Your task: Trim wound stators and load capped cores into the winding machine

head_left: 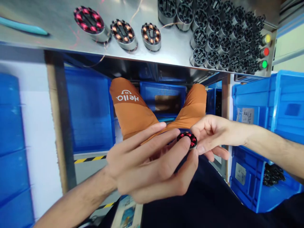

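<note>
Both hands meet low in front of the person, below the edge of the desk (61, 34), with a small wound stator (187, 139) pinched between them. The left hand (147, 164) is clenched on it from the left and beneath, thumb and forefinger closing on its rim; the right hand (211, 136) comes in from the right, its fingertips pressed to the opposite rim. So the grip is shared, each hand grasping the same part, and neither is nearer than the other. The stator is a flat ring, its red windings facing up toward the camera, its short axis pointing roughly at the viewer and tilted slightly.

Up on the desk stand three more wound stators: one with red coils (90, 21) and two with copper coils (123, 31) (151, 36). To their right is a packed cluster of bare black stator cores (223, 34). Blue bins (268, 133) stand to the right, orange-clad knees (133, 110) beneath
</note>
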Tool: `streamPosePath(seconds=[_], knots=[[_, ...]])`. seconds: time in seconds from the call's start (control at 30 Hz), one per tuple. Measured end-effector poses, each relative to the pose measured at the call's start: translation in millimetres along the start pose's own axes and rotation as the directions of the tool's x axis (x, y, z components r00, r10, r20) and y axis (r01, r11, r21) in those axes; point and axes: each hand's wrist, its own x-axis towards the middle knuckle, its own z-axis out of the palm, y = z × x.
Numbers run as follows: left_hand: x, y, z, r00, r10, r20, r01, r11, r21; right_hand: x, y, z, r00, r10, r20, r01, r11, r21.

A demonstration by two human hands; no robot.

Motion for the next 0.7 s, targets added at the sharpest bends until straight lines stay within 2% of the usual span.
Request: streamPosePath(seconds=[0.03,0.07,0.13,0.17,0.2,0.23,0.27,0.3,0.37,0.43,0.5,0.57,0.6,0.63,0.7], knots=[[2.0,-1.6,2.3,0.999,0.034,-0.002,-0.034,0.999,0.030,-1.6,-3.9,4.0,0.993,-0.079,-0.090,0.062,0.983,-0.170],[4.2,-3.0,5.4,1.000,0.018,-0.012,-0.017,0.999,0.044,-4.8,-8.9,7.6,0.965,-0.189,-0.182,0.115,0.928,-0.354],[8.4,-4.4,12.2,0.990,-0.141,-0.029,0.142,0.990,0.007,-13.8,-20.1,12.0,0.873,-0.395,-0.286,0.137,0.762,-0.633],[9.8,-4.6,15.0,0.966,-0.256,-0.021,0.255,0.966,-0.046,-18.6,-25.2,12.0,0.835,-0.461,-0.302,0.128,0.695,-0.707],[10.6,-4.8,16.8,0.936,-0.353,0.005,0.351,0.930,-0.110,-22.9,-29.1,10.4,0.816,-0.491,-0.306,0.128,0.669,-0.732],[10.5,-5.2,17.7,0.915,-0.403,0.035,0.402,0.900,-0.167,-26.4,-31.6,7.2,0.812,-0.495,-0.310,0.147,0.686,-0.713],[9.7,-6.0,17.7,0.912,-0.408,0.034,0.406,0.890,-0.208,-28.8,-32.5,2.9,0.810,-0.494,-0.317,0.184,0.727,-0.662],[8.5,-7.3,16.9,0.925,-0.381,-0.003,0.371,0.902,-0.222,-29.7,-31.6,-2.1,0.818,-0.468,-0.335,0.222,0.794,-0.566],[5.6,-10.6,14.2,0.957,-0.265,-0.117,0.243,0.955,-0.172,-26.4,-25.3,-11.4,0.879,-0.325,-0.348,0.241,0.934,-0.262],[4.0,-13.5,10.4,0.972,-0.152,-0.178,0.135,0.985,-0.104,-17.1,-15.7,-16.3,0.952,-0.150,-0.268,0.157,0.988,0.004],[4.2,-14.4,5.7,0.987,-0.063,-0.148,0.054,0.996,-0.064,-5.1,-6.7,-15.8,0.993,-0.007,-0.118,0.023,0.990,0.139],[4.8,-12.9,1.0,0.995,-0.007,-0.097,0.003,0.999,-0.037,4.7,-1.9,-11.0,0.997,0.073,0.012,-0.074,0.982,0.173],[4.8,-11.6,-0.7,0.997,0.010,-0.081,-0.013,1.000,-0.028,7.6,-1.5,-7.5,0.995,0.093,0.040,-0.099,0.982,0.159],[4.4,-10.1,-1.8,0.997,0.009,-0.079,-0.011,1.000,-0.019,9.0,-2.4,-3.5,0.995,0.092,0.036,-0.096,0.988,0.119],[2.7,-7.4,-1.8,0.995,-0.033,-0.096,0.033,0.999,-0.002,7.8,-8.0,5.4,0.997,-0.009,-0.081,0.002,0.996,-0.085]])
